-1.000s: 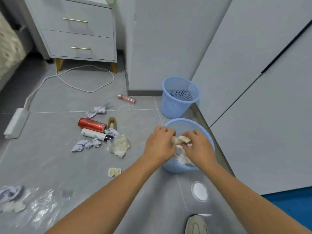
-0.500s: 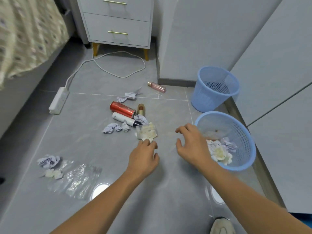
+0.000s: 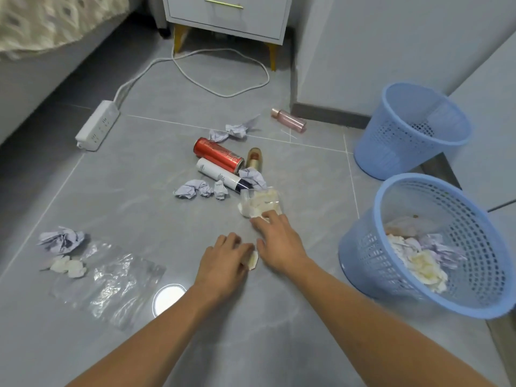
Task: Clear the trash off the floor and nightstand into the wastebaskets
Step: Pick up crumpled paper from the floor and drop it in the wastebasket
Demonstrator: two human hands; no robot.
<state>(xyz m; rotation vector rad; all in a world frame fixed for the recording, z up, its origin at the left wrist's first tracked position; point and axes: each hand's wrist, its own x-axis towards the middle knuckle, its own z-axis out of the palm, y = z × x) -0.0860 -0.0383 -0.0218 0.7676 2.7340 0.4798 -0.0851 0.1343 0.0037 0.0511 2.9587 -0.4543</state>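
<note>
My left hand [image 3: 223, 263] is low over the floor, its fingers curled on a small cream scrap [image 3: 253, 259]. Just right of it, my right hand [image 3: 279, 241] stretches forward and its fingertips touch a clear bag of cream scraps [image 3: 261, 203]. The near blue wastebasket [image 3: 418, 181], tilted toward me at the right, holds crumpled tissue and cream scraps. A second blue wastebasket [image 3: 391, 92] stands behind it by the wall. Beyond the bag lie a red can [image 3: 217, 155], a white tube [image 3: 220, 174], a gold bottle [image 3: 254, 157] and crumpled papers [image 3: 195, 188].
A pink bottle [image 3: 289, 120] and more crumpled paper [image 3: 231, 131] lie farther back. At the left are a paper ball [image 3: 61, 238], white scraps [image 3: 68, 265] and a clear plastic bag [image 3: 111, 277]. A power strip [image 3: 97, 125] and its cable run toward the nightstand [image 3: 226, 18]. The bed [image 3: 42, 23] borders the left.
Both hands left the near wastebasket, where they dropped scraps, and moved left to the floor. The left hand now curls on a small scrap; the right reaches the bag.
</note>
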